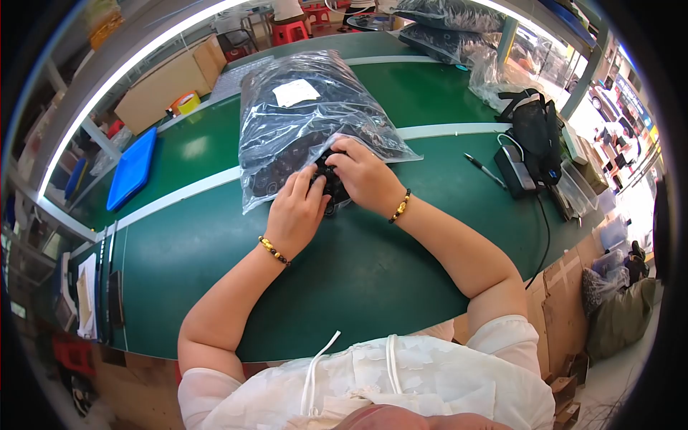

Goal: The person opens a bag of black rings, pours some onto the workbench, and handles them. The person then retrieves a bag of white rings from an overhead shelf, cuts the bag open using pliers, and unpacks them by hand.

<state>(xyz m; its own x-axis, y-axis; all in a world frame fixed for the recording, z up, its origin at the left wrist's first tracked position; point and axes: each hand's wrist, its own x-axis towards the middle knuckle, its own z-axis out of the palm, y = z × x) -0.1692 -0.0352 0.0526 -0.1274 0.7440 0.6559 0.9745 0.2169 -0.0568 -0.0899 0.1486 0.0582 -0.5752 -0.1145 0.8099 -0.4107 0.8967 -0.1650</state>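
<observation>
A large clear plastic bag point(326, 93) full of dark pieces lies on the green table, a white label point(296, 92) on its top. At the bag's near end, my left hand point(295, 208) and my right hand point(364, 175) meet with bent fingers. Between them are small black parts point(334, 188), whose exact kind I cannot make out. My left fingers press on these parts from the left. On the other side, my right thumb and fingers pinch at the parts and the bag's edge, partly hiding them.
To the left lies a blue tray point(132, 169); a yellow tape roll point(188, 103) sits behind it by a cardboard box point(168, 82). At right are a pen point(485, 170), a black box with a cable point(514, 170) and a black bag point(534, 129). More filled bags point(448, 43) are stacked behind.
</observation>
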